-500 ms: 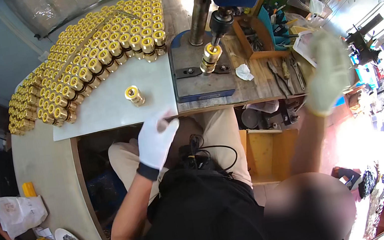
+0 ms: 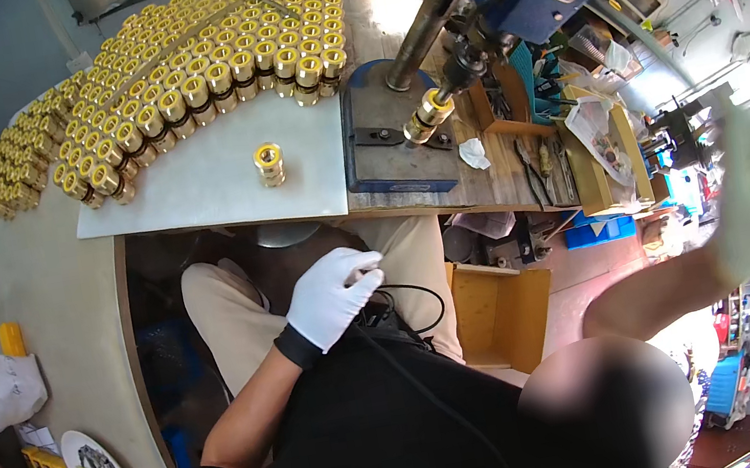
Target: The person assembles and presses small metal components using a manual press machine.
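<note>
White-gloved left hand (image 2: 334, 297) on near side of press (image 2: 410, 59), fingers partly curled, hold cannot be told. Right hand (image 2: 749, 186) blurred, right of press, grip indeterminable. Brass fitting (image 2: 428, 118) in press; lone fitting (image 2: 269, 165) left, on white sheet (image 2: 190, 195).

The white-gloved left hand (image 2: 325, 302) hovers over the lap (image 2: 231, 308), fingers (image 2: 366, 263) bent; the right hand (image 2: 748, 186) blurs at far right. One brass fitting (image 2: 269, 165) stands on the white sheet (image 2: 201, 199) near packed fittings (image 2: 195, 93).
</note>
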Available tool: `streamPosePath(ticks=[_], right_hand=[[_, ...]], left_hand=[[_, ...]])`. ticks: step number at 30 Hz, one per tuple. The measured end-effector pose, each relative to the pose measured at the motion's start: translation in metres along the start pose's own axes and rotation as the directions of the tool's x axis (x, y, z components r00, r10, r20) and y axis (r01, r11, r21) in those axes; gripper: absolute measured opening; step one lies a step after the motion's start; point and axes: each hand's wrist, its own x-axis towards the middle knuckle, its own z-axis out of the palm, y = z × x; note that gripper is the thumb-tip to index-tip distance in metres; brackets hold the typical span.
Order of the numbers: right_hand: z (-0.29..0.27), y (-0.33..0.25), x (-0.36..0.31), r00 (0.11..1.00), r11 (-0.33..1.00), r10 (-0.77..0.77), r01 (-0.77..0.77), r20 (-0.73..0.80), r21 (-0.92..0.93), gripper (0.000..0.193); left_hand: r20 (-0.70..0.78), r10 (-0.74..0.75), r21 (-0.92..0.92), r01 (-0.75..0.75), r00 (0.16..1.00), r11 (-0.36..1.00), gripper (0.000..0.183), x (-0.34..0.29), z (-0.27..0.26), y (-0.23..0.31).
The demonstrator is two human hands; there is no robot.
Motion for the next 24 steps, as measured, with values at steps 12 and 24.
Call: streamPosePath(ticks=[12, 24], right_hand=[[0.083, -0.040, -0.035, 0.933, 0.962, -0.115, 0.019, 0.340, 0.273, 0.047], [0.163, -0.105, -0.073, 0.895, 0.638, 0.432, -0.392, -0.114, -0.663, 0.035]], left_hand=[[0.027, 0.955, 0.147, -0.946, 0.297, 0.290, 0.033, 0.136, 0.122, 0.253], [0.241, 0.874, 0.363, -0.875, 0.421, 0.321, 0.049, 0.173, 0.152, 0.186]])
